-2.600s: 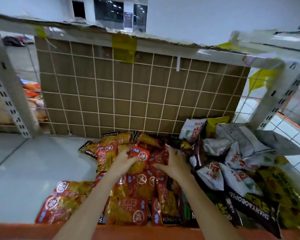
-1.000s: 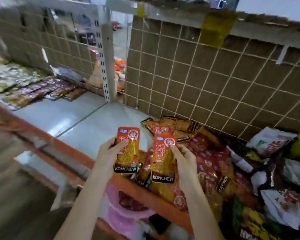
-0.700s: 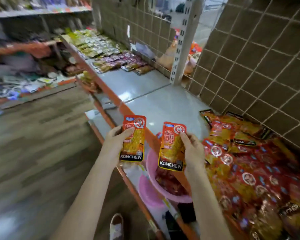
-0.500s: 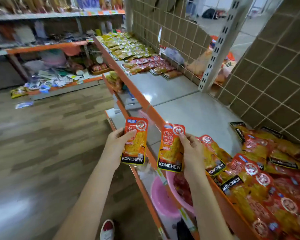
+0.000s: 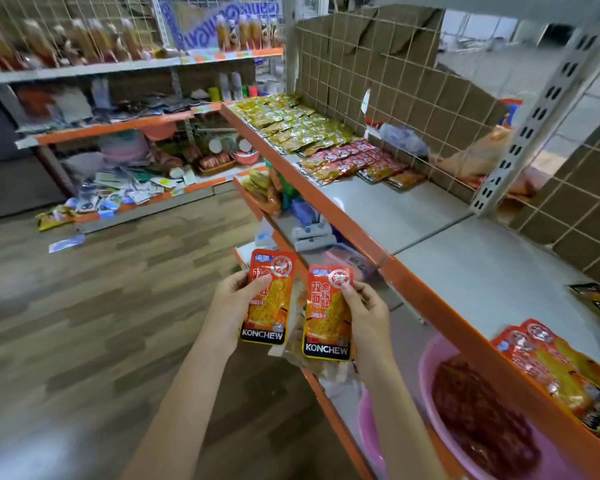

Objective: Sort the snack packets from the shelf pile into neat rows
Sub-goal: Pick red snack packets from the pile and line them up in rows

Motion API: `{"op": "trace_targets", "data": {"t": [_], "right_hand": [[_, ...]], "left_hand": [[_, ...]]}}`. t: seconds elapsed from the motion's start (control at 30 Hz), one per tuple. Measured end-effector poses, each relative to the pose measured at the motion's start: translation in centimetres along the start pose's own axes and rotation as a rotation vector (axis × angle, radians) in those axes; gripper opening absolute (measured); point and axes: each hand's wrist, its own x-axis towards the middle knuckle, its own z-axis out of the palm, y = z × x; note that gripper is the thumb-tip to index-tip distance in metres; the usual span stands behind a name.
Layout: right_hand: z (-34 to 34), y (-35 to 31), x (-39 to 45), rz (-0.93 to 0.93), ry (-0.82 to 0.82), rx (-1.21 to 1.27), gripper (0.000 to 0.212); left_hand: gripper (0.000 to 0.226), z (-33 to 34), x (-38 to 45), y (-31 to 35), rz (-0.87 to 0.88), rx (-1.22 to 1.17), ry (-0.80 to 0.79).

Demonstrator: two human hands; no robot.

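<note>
Two KONCHEW pkts, one per hand.
Your left hand [image 5: 230, 299] pinches left packet [image 5: 268, 296], right hand [image 5: 368, 317] pinches right packet [image 5: 327, 315], upright, beside orange shelf edge [image 5: 430, 299].

A shop: orange-edged shelves [image 5: 426, 299] with wire-grid backs [image 5: 395, 81] carry rows of snack packets [image 5: 326, 143], bottles [image 5: 84, 39] on another rack.

Bare shelf top [image 5: 430, 216] lies open between far rows [image 5: 343, 161] and near pile [image 5: 561, 368] — wire grid [image 5: 413, 98] blocks behind.
</note>
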Motion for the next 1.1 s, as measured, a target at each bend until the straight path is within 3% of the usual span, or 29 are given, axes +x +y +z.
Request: {"op": "trace_targets", "data": {"t": [0.3, 0.63, 0.77, 0.97, 1.1], "right_hand": [[1.4, -1.7, 7.2, -0.04, 0.181, 0.071, 0.004], [-2.3, -7.6, 22.5, -0.123, 0.441, 0.128, 0.012], [-4.2, -9.0, 27.3, -0.135, 0.552, 0.099, 0.02], [-5.6, -9.2, 33.8, -0.059, 0.645, -0.051, 0.005], [-5.2, -10.1, 36.9, -0.053, 0.661, -0.293, 0.018]], "left_hand": [[0.019, 1.4, 9.0, 1.2, -0.041, 0.114, -0.152], [0.01, 11.8, 24.2, 5.6, 0.142, 0.401, -0.322], [0.019, 17.0, 29.6, 6.3, 0.267, 0.555, -0.396], [0.026, 23.2, 34.8, 6.3, 0.474, 0.825, -0.43], [0.031, 26.0, 37.0, 6.5, 0.575, 0.951, -0.445]]}}
